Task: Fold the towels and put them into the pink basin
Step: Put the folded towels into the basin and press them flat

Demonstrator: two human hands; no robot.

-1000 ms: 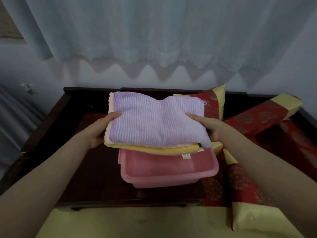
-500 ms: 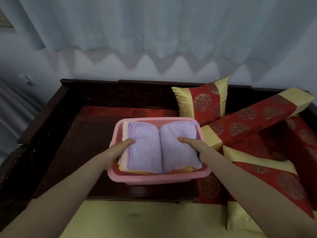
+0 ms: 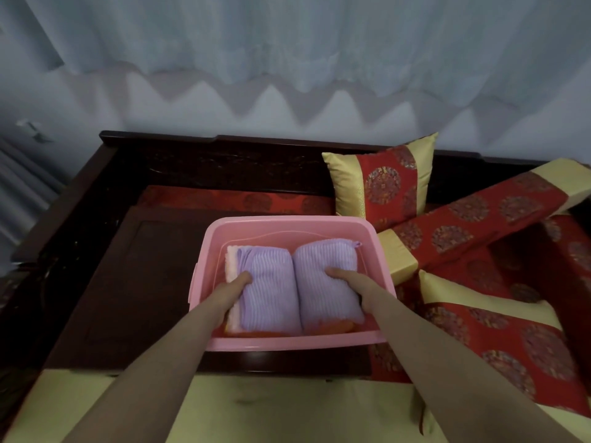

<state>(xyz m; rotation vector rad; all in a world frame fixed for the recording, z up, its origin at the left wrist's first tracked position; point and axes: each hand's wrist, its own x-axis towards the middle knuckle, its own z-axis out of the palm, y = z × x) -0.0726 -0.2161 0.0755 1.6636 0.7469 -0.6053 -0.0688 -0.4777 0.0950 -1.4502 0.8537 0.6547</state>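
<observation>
A stack of folded towels lies inside the pink basin [image 3: 287, 227], which stands on a dark wooden low table [image 3: 134, 282]. The lilac ribbed towel [image 3: 294, 282] is on top, bent into two humps. A pale pink towel edge [image 3: 231, 266] shows at its left, and an orange-yellow towel [image 3: 332, 327] peeks out underneath. My left hand [image 3: 230, 290] grips the stack's left side, thumb on top. My right hand [image 3: 355, 282] grips the right side the same way. The fingers of both hands are hidden under the towels.
Red and gold cushions [image 3: 390, 180] and a long bolster [image 3: 479, 215] lie right of the basin, touching its right rim. A dark wooden bench back [image 3: 208, 155] runs behind. A yellow cushion surface [image 3: 287, 407] lies in front. White curtains [image 3: 287, 43] hang above.
Both hands have lowered the towel stack from above the basin down into it. The stack has sunk below the rim and bent into two humps.
</observation>
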